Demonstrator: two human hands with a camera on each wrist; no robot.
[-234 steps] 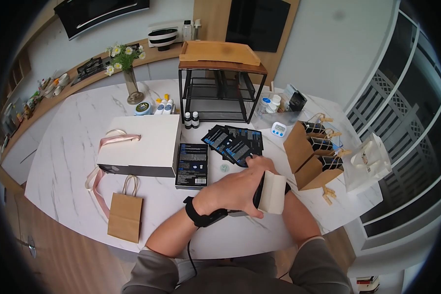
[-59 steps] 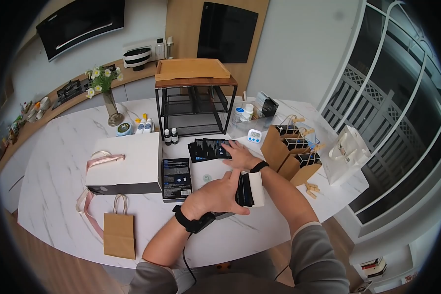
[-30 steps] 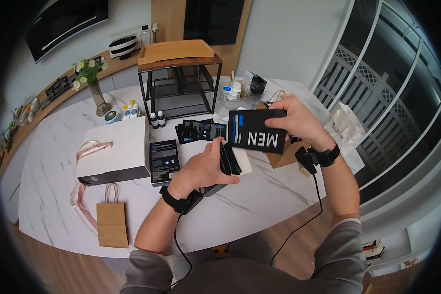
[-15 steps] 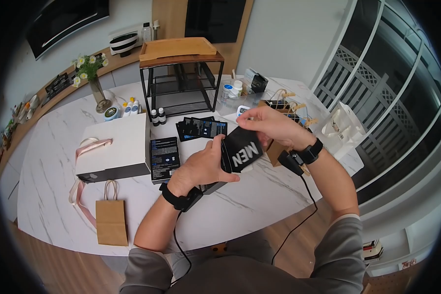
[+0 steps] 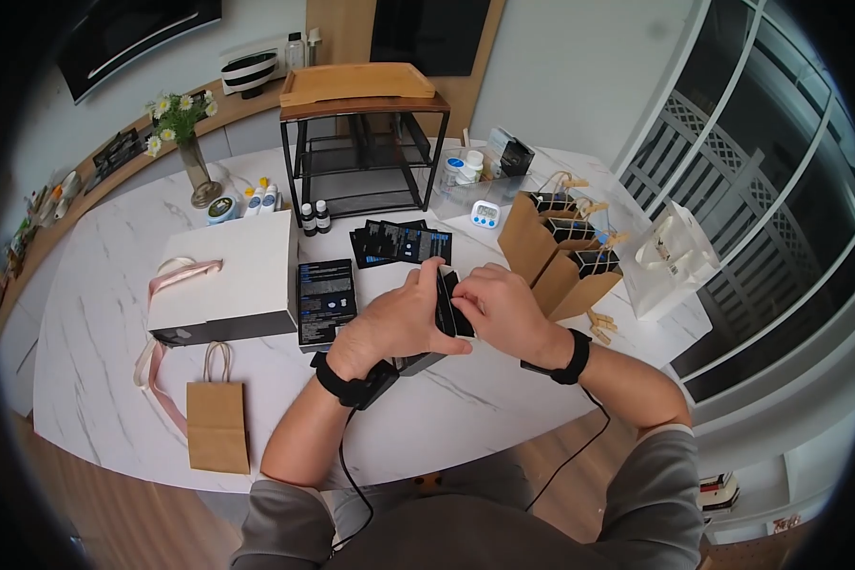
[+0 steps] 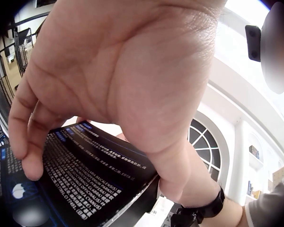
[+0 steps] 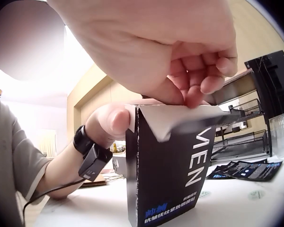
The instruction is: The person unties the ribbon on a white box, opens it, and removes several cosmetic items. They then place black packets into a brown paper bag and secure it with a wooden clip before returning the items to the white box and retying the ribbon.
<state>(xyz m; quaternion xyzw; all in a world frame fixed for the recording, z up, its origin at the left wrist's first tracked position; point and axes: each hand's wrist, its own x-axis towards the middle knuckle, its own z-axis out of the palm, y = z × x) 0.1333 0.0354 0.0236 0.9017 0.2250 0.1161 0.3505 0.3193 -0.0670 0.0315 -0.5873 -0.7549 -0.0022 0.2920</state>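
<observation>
My left hand (image 5: 394, 315) grips the upright black box (image 7: 163, 177) near its top, fingers on the far side and thumb on the near side. In the left wrist view its fingers spread over the box's printed face (image 6: 90, 172). My right hand (image 5: 511, 309) is at the box's open top with fingers curled; its thumb and forefinger pinch by the dark sachet edges (image 5: 449, 294). The tips are partly hidden. A white inner flap (image 7: 180, 116) stands below them. Several black sachets (image 5: 404, 243) lie fanned beyond; a second black box (image 5: 326, 302) lies left.
A white box (image 5: 223, 271) with ribbon and a small brown bag (image 5: 217, 427) are at left. The black rack (image 5: 361, 157) stands at the back. On the right are brown bags (image 5: 551, 256), a white timer (image 5: 485, 215), clothespins (image 5: 600, 326) and a white bag (image 5: 673, 261).
My right hand has brought the black "MEN" sachet left and down to the box's open top, where its face is now out of sight. My left hand keeps its grip; earlier it held the box farther right.
</observation>
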